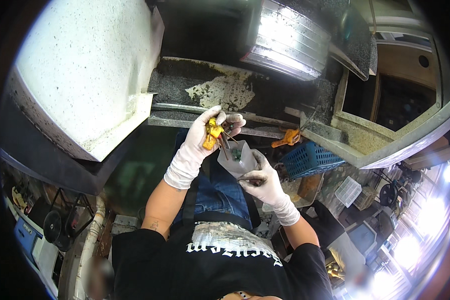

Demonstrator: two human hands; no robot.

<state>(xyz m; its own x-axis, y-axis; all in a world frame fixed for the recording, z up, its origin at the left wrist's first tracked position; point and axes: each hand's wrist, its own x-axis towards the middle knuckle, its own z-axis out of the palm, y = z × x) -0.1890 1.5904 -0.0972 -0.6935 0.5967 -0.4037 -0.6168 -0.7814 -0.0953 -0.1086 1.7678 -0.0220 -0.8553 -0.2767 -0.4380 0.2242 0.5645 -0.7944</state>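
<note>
My left hand, in a white glove, is closed around a cluster of small yellow pieces with thin dark metal rods poking down toward a translucent white plastic container. My right hand, also white-gloved, grips that container from its right side; small green items show inside it. Just right of both hands, an orange object with a thin metal part rests at the edge of the dark, grimy work ledge. I cannot make out exactly what the yellow pieces are.
A white speckled panel stands at upper left, a ridged metal piece at top centre. A metal-rimmed opening is at right, a blue plastic basket below it. A white crate, pipe and stools or stands surround me.
</note>
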